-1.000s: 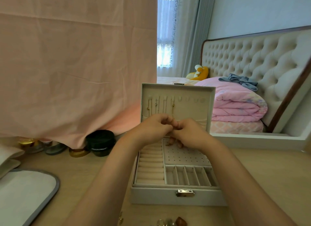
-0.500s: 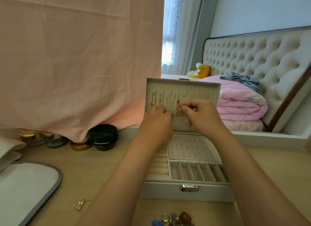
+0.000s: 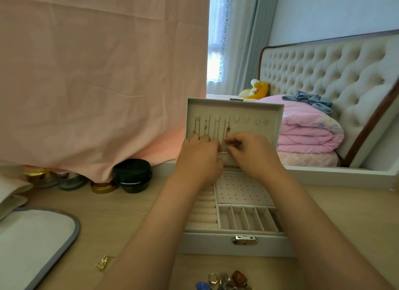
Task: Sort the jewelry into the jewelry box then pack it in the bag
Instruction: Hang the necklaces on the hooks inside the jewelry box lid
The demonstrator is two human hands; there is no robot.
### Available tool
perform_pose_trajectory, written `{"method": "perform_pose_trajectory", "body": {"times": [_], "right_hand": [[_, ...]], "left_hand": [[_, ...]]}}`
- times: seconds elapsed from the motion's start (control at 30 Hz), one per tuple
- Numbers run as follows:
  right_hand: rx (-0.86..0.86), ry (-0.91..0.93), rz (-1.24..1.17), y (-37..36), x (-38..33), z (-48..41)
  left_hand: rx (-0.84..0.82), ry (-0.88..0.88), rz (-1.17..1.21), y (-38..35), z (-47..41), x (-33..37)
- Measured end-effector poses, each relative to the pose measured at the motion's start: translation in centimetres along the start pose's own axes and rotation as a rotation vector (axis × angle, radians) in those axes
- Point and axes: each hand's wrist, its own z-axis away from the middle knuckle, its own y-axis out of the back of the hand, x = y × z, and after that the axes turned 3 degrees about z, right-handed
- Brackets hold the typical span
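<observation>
Bedroom corner, pale wooden desk (image 3: 129, 220) as work surface. Tufted cream headboard (image 3: 323, 73) and folded pink quilt (image 3: 306, 130) beyond the right hand (image 3: 252, 153). Big pink cloth (image 3: 97, 73) hanging beyond the left hand (image 3: 199, 158), black round jar (image 3: 131, 175) tucked under its hem.

Cream jewelry box (image 3: 211, 244) open directly under both forearms, upright lid (image 3: 254, 110) just behind the fingertips. Thin gold necklace (image 3: 226, 128) hanging from a lid hook, lower end pinched by the right hand. Left hand close beside it, fingers curled against the lid lining; grip hidden behind the knuckles, cannot tell what, if anything, held. Other fine chains (image 3: 195, 125) hung above the left hand.

Step in hand, by the look of it: seating the necklace on the lid. Keep the chain straight and clear of its neighbours. Tuck the slack without tugging the hook. Steady the lid against tipping back.

Not yet sorted, nearer the body than the hands: small heap of rings and stones (image 3: 226, 280), gold bow-shaped piece (image 3: 102, 262) by the left forearm. White flat pouch with grey edging (image 3: 32, 235) out past the left elbow, probably the bag.
</observation>
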Motion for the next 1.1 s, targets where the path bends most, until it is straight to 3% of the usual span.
{"method": "perform_pose_trajectory", "body": {"times": [0.17, 0.4, 0.53, 0.73, 0.9, 1.1], "right_hand": [[-0.160, -0.016, 0.040, 0.4, -0.4, 0.3], [-0.080, 0.036, 0.006, 1.9, -2.3, 0.7], [-0.178, 0.086, -0.112, 2.3, -5.6, 1.9], [-0.393, 0.205, -0.220, 2.0, -11.4, 5.6], [-0.550, 0.261, -0.138, -0.1, -15.5, 9.6], [-0.604, 0.242, -0.084, -3.0, -18.1, 12.8]], "left_hand": [[-0.014, 0.004, 0.076, 0.4, -0.1, -0.3], [0.041, 0.013, 0.275, 3.9, 3.0, -0.8], [0.065, 0.083, 0.231, 6.8, 5.9, -2.5], [-0.139, 0.172, 0.131, 8.8, 11.1, -6.1], [-0.345, 0.209, 0.113, 9.4, 15.5, -8.9], [-0.411, 0.309, 0.108, 9.6, 19.5, -10.6]]}}
